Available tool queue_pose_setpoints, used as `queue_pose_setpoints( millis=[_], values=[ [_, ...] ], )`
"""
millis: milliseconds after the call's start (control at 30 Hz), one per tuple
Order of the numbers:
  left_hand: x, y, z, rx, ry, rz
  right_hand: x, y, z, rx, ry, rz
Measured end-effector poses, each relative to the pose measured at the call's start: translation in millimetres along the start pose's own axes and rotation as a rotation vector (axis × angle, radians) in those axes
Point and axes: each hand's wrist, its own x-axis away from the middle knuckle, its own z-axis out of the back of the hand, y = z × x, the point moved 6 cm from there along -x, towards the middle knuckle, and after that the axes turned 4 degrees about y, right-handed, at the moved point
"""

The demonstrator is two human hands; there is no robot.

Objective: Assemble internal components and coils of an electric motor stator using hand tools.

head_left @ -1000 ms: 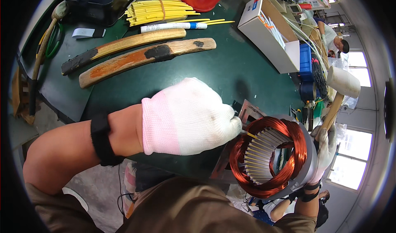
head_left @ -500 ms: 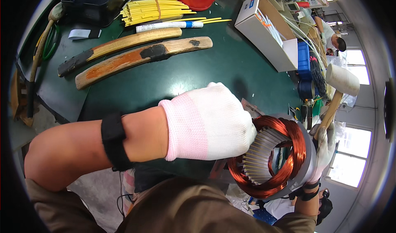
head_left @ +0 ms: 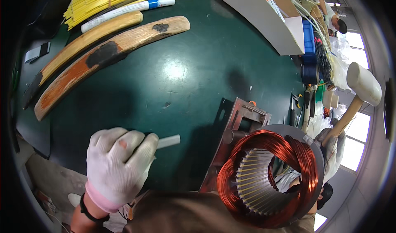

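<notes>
Since the frame half a second ago, the left hand has drawn back from the stator to the left over the table edge, and a white strip now shows in it. Benchtop items sit further up and left in view; probably the head moved.

Largest first. Green table: bare middle, presumably left free as working room. Stator: at the table's near right, copper windings around a slotted bore, the open end turned toward the wearer, which would put the slots in sight and reach. Metal frame: just beside and partly behind the stator, likely its support; the contact is hidden. Two curved wooden bars: side by side at the upper left, likely parked there within reach. Mallet: head up, handle in the right hand, whose fingers wrap it beside the stator's outer wall; perhaps that hand steadies the stator too, cannot tell. Strip: pinched at the thumb side of the curled left hand, one end protruding rightward, presumably to leave that end free.
</notes>
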Motion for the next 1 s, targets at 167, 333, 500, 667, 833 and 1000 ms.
queue_pose_setpoints(
  millis=[167, 333, 500, 667, 833, 1000],
  values=[
    [2, 1, -3, -0.169, 0.019, -0.051, 5, -13, -20, -0.122, -0.001, -0.108],
    [-2, 4, -4, -0.185, 0.122, -0.119, 4, -26, -26, -0.062, -0.063, 0.003],
    [5, 15, 2, -0.159, 0.214, -0.152, 2, -19, -20, -0.215, -0.036, 0.098],
    [20, 27, 14, -0.212, 0.313, -0.132, 18, 34, 60, -0.254, 0.145, 0.052],
    [17, 35, 2, -0.292, 0.306, -0.219, 31, 153, 142, 0.334, 0.173, 0.108],
    [26, 31, 2, -0.391, 0.295, -0.167, 44, 189, 160, 0.792, 0.209, 0.131]
  ],
)
